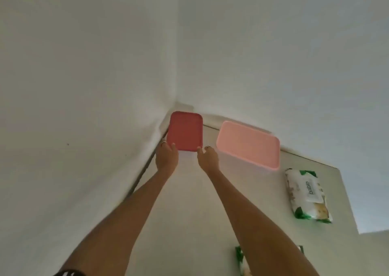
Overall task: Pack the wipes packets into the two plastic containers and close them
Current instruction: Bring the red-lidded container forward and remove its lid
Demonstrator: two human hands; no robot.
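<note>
A container with a dark red lid (185, 130) stands in the far corner of the white table (189, 202). My left hand (167, 156) grips its near left corner and my right hand (207, 156) its near right corner. To the right stands a larger container with a pale pink lid (248, 144), lid on. One wipes packet (306, 195), white with green leaves, lies on the table at the right. A second wipes packet (241, 261) shows at the bottom edge, mostly hidden behind my right forearm.
White walls meet in a corner just behind the red-lidded container. The table's right edge runs close past the wipes packet on the right.
</note>
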